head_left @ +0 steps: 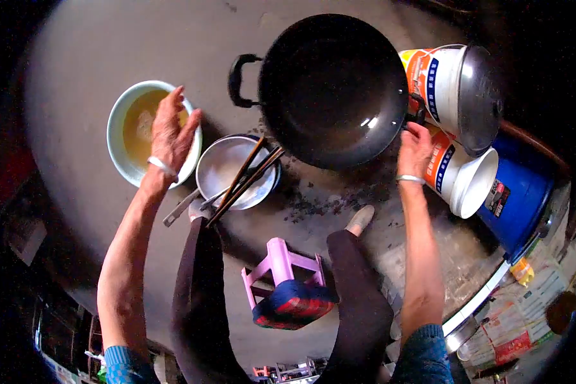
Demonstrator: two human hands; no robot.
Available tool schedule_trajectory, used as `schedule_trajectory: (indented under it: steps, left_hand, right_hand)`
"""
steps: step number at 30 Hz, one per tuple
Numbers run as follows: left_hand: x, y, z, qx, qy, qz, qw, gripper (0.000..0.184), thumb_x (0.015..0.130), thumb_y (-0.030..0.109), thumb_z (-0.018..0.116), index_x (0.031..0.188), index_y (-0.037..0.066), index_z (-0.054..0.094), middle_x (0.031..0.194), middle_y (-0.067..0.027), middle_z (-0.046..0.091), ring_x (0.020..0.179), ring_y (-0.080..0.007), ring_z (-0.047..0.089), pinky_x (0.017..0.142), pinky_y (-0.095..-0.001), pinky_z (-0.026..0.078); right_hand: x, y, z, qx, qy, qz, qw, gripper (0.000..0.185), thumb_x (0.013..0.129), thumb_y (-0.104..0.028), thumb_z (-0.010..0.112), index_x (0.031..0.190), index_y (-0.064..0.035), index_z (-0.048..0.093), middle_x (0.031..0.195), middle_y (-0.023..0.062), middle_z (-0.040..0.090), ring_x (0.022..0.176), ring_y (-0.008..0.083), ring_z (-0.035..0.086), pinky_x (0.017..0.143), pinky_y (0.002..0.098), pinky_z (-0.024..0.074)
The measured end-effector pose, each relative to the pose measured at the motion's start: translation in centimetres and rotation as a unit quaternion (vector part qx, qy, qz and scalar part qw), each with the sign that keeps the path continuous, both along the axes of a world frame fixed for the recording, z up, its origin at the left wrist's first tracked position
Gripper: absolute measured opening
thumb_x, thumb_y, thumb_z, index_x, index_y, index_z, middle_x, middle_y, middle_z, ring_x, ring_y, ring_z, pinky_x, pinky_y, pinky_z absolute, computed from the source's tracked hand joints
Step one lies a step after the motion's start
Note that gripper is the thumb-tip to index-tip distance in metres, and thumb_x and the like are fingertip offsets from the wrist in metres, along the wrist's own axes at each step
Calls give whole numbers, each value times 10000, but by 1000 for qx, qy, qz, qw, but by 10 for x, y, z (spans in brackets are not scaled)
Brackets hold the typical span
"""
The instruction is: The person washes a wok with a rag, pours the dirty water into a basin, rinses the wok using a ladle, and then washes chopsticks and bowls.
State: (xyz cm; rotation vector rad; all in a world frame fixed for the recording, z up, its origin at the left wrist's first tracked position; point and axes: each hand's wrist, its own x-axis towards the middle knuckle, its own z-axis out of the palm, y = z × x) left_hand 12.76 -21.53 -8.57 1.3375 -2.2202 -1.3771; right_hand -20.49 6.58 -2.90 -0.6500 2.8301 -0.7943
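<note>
the black wok [329,83], round and shiny along its inner wall, is just beside the white buckets [448,83]. the right hand [416,144] curls its fingers at the wok's handle; the left hand [169,134], loosely open, is over a pale basin [116,134].

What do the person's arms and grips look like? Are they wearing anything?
The left grip and right grip wear no gloves. Each wrist has a pale, whitish ring around it: a left band and a right band. The left sleeve and right sleeve are patterned blue, stopping well short of the wrists.
</note>
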Motion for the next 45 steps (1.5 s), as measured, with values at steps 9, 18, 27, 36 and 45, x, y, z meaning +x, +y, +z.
schedule_trajectory:
  steps: [9, 18, 27, 36, 45]
  left_hand:
    - [-109, 14, -45, 58, -56, 80, 993, 246, 772, 121, 538, 982, -6, 554, 727, -179, 590, 665, -290, 593, 635, -395, 485]
    - [-118, 16, -55, 31, -63, 50, 996, 217, 747, 79, 505, 938, 9, 580, 669, -161, 568, 610, -231, 555, 586, -350, 453]
    - [-151, 50, -54, -44, -71, -64, 994, 296, 771, 75, 548, 1059, 15, 580, 735, -73, 622, 652, -140, 572, 593, -287, 479]
    - [-167, 99, -34, -13, -56, -130, 990, 288, 814, 85, 523, 1093, 20, 558, 740, -153, 622, 691, -203, 621, 615, -350, 500]
    - [-142, 146, -16, -50, -75, -151, 984, 277, 734, -16, 484, 998, 18, 557, 816, -245, 584, 806, -433, 563, 663, -444, 453]
  right_hand:
    - [-126, 30, -51, -37, -210, -75, 974, 386, 760, -76, 631, 1096, 70, 509, 947, 120, 600, 761, 175, 576, 692, 275, 468]
    - [-129, 75, -70, -80, -202, -48, 975, 321, 748, 32, 583, 1064, 51, 526, 847, 85, 581, 586, 144, 535, 514, 256, 463]
    - [-93, 164, -50, -80, -212, -80, 971, 213, 759, 5, 560, 969, 36, 536, 720, 53, 542, 573, 136, 528, 543, 264, 450]
    - [-30, 253, -51, -93, -201, -180, 959, 236, 763, 39, 578, 985, 58, 500, 763, 52, 516, 636, 130, 520, 534, 261, 445]
    - [31, 314, -49, -98, -255, -225, 935, 257, 752, 35, 602, 986, 33, 496, 701, 33, 502, 562, 127, 531, 535, 271, 443]
